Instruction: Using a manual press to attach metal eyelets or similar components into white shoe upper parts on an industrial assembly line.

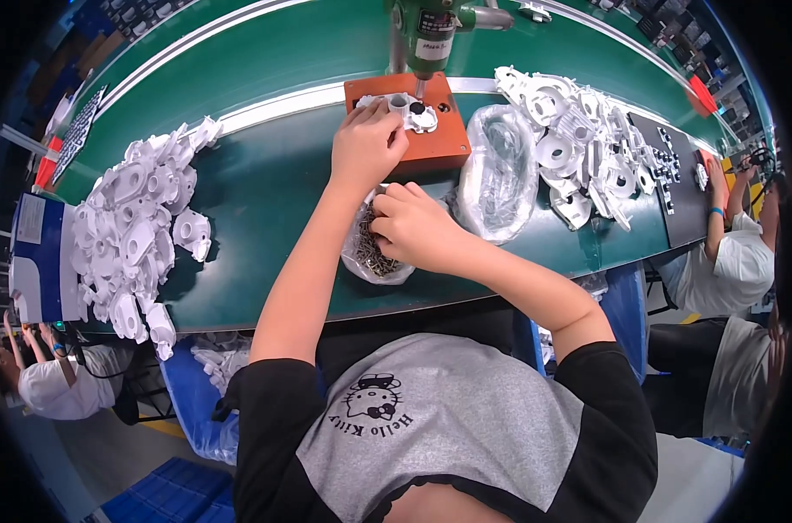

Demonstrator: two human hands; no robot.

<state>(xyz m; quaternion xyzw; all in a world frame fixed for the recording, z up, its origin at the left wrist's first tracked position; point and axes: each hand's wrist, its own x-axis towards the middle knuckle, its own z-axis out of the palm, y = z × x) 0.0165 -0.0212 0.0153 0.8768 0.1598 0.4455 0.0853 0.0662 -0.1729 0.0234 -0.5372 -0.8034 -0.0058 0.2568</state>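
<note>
An orange fixture block (455,144) stands on the bench with a white plastic part (424,120) on it. My left hand (367,150) grips the left side of this part, fingers bent over it. Right above the part hangs the tip of a green machine head (426,39). Close to me, a clear plastic bag of small metal screws (374,253) sits in front of the block. My right hand (413,228) reaches into it with curled fingers; the fingertips are hidden among the screws.
White plastic parts (135,231) are heaped at the left, and another heap (579,139) lies at the right. A clear plastic bag (498,187) rests beside the block. A black mat (675,205) with small dark pieces lies farther right. Other people sit at both sides.
</note>
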